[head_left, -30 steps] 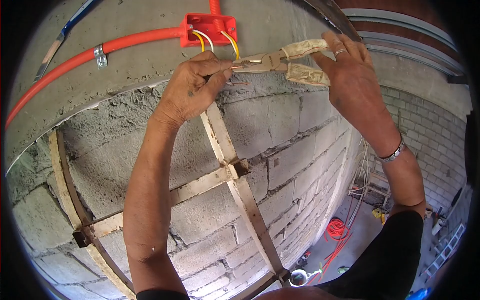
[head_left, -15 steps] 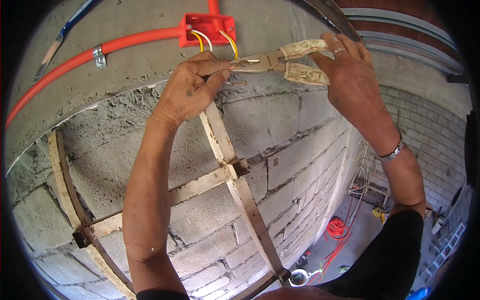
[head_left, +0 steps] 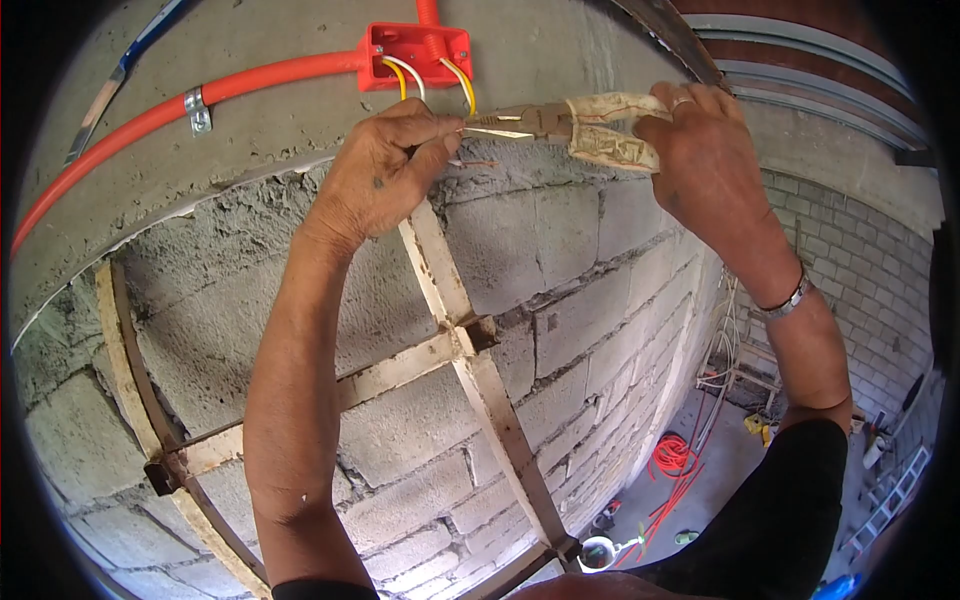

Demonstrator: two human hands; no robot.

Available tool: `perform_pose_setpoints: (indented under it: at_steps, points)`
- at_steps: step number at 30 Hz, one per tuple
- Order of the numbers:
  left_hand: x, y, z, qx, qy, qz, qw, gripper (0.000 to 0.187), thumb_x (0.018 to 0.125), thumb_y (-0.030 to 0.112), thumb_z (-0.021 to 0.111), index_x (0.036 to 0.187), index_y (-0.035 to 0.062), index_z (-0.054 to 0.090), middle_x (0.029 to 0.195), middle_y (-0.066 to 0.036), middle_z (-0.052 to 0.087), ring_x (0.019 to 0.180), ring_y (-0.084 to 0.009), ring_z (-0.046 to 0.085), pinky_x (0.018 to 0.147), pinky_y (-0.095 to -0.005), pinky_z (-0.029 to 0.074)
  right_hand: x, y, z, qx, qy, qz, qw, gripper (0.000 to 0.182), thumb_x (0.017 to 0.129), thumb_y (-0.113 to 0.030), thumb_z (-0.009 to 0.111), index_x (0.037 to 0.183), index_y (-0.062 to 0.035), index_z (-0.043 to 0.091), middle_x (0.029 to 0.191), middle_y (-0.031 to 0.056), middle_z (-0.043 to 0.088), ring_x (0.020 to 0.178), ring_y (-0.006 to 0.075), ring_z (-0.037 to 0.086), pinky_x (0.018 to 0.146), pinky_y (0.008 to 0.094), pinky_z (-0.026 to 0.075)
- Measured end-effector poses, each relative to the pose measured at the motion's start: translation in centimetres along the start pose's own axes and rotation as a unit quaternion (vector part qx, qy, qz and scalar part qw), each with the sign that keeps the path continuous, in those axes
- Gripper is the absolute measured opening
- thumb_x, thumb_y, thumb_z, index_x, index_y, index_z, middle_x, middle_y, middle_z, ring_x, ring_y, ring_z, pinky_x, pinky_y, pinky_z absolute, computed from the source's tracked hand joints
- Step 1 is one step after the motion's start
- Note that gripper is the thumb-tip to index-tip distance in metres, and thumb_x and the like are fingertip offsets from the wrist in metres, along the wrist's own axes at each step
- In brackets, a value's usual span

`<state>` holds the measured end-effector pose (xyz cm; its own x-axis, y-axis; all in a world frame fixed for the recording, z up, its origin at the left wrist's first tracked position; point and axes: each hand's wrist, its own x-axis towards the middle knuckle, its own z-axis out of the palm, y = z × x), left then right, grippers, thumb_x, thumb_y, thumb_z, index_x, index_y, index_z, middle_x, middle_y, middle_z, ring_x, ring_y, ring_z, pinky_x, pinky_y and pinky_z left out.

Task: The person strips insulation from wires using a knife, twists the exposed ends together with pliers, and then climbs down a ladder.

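Observation:
Below a red junction box [head_left: 404, 42] on the wall, my left hand [head_left: 385, 175] pinches the ends of wires. Yellow wires [head_left: 468, 92] and a white wire [head_left: 408, 66] come down out of the box. My right hand [head_left: 706, 150] is wrapped round the tape-covered handles of pliers [head_left: 545, 121]. The jaws point left and meet the wire ends at my left fingertips. A bare copper end [head_left: 482, 164] sticks out just under the jaws.
A red conduit [head_left: 270, 82] runs left from the box, held by a metal clamp [head_left: 198, 112]. A blue-handled blade [head_left: 125, 70] is at upper left. A rusty metal frame [head_left: 432, 262] stands before the block wall. Far below are red tubing [head_left: 672, 457] and a ladder [head_left: 886, 505].
The pliers have turned in my right hand, and their handles have come a little closer together. My left hand has barely moved.

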<state>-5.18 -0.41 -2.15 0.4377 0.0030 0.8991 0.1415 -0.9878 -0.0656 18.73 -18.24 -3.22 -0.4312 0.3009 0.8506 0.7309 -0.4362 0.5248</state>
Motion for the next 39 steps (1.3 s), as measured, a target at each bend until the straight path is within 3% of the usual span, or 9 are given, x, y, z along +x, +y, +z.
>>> perform_pose_setpoints:
  at_steps: [8,11,13,14,16,19,31,36,39]
  points:
    - [-0.2,0.1,-0.2,0.116,0.033,0.163,0.979,0.016,0.088,0.003,0.066,0.104,-0.001,0.067,0.083,-0.012,0.061,0.065,-0.0208,0.055,0.063,-0.0281,0.047,-0.8,0.5,1.0,0.284,-0.223,0.025,0.932,0.018,0.082,-0.014,0.066,0.08,0.0037,0.067,0.073,0.0167,0.065,0.07,0.0271,0.067,0.068,0.0402,0.053]
    - [-0.3,0.7,-0.5,0.118,0.036,0.145,0.982,0.017,0.088,0.004,0.066,0.105,0.0016,0.068,0.084,-0.012,0.062,0.066,-0.0227,0.057,0.064,-0.0292,0.048,-1.8,0.6,2.8,0.513,-0.381,0.06,0.767,0.031,0.089,-0.025,0.067,0.078,0.0041,0.064,0.077,0.0188,0.067,0.07,0.0256,0.067,0.067,0.0414,0.054]
    - [-0.6,1.0,-0.7,0.122,0.032,0.127,0.984,0.017,0.088,0.004,0.066,0.105,0.0021,0.068,0.085,-0.012,0.063,0.067,-0.0229,0.059,0.065,-0.0296,0.049,-3.2,-0.2,4.9,0.838,-0.42,0.118,0.328,0.038,0.091,-0.035,0.063,0.075,-0.0005,0.064,0.082,0.0237,0.066,0.068,0.0327,0.064,0.061,0.0467,0.052]
    - [-0.7,1.1,-0.8,0.131,0.027,0.11,0.985,0.017,0.088,0.004,0.065,0.105,0.0027,0.068,0.085,-0.012,0.065,0.069,-0.0231,0.06,0.066,-0.0301,0.049,-3.9,-1.1,6.5,0.836,-0.421,0.118,0.331,0.038,0.091,-0.035,0.063,0.075,-0.0005,0.064,0.082,0.0237,0.066,0.068,0.0327,0.064,0.061,0.0467,0.052]
    - [-1.0,1.0,-0.7,0.123,0.041,0.116,0.985,0.017,0.088,0.004,0.066,0.105,0.0022,0.068,0.087,-0.012,0.066,0.072,-0.023,0.062,0.069,-0.03,0.05,-5.1,-4.0,9.9,0.925,-0.376,-0.016,0.048,0.05,0.095,-0.046,0.053,0.071,-0.0029,0.062,0.085,0.0299,0.065,0.07,0.0402,0.064,0.058,0.0494,0.05]
    - [-1.1,-0.2,0.0,0.107,0.049,0.137,0.984,0.017,0.089,0.005,0.066,0.105,0.0016,0.069,0.092,-0.012,0.068,0.077,-0.0225,0.065,0.073,-0.0297,0.052,-6.6,-8.1,10.6,0.951,-0.306,-0.041,-0.037,0.052,0.096,-0.047,0.049,0.074,-0.0022,0.063,0.089,0.0332,0.064,0.078,0.0437,0.064,0.062,0.0491,0.051]
    - [-1.0,0.6,1.3,0.12,0.091,0.102,0.983,0.02,0.089,0.018,0.07,0.098,0.0001,0.07,0.086,-0.011,0.068,0.071,-0.0181,0.063,0.067,-0.0307,0.051,-19.2,-9.9,5.3,0.957,-0.243,0.127,0.094,0.052,0.095,-0.049,0.053,0.113,-0.0027,0.067,0.104,0.0275,0.064,0.094,0.0403,0.063,0.076,0.0488,0.051]
    - [-0.1,0.0,1.4,-0.13,0.208,-0.102,0.964,0.034,0.096,0.031,0.063,0.082,0.0001,0.07,0.072,-0.003,0.064,0.06,-0.0133,0.055,0.057,-0.0279,0.045,-19.1,-8.8,6.1,0.957,-0.242,0.106,0.121,0.051,0.093,-0.041,0.062,0.12,0.0027,0.062,0.116,0.0274,0.062,0.104,0.0349,0.064,0.088,0.0465,0.053]
    - [-0.5,0.6,1.4,-0.191,0.147,-0.102,0.965,0.035,0.098,0.029,0.059,0.084,-0.0013,0.07,0.073,0.001,0.058,0.065,-0.0073,0.05,0.056,-0.0254,0.042,-15.7,-6.4,4.4,0.912,-0.2,0.125,0.336,0.037,0.091,-0.023,0.068,0.116,0.0037,0.065,0.112,0.0185,0.068,0.105,0.0268,0.065,0.091,0.042,0.051]
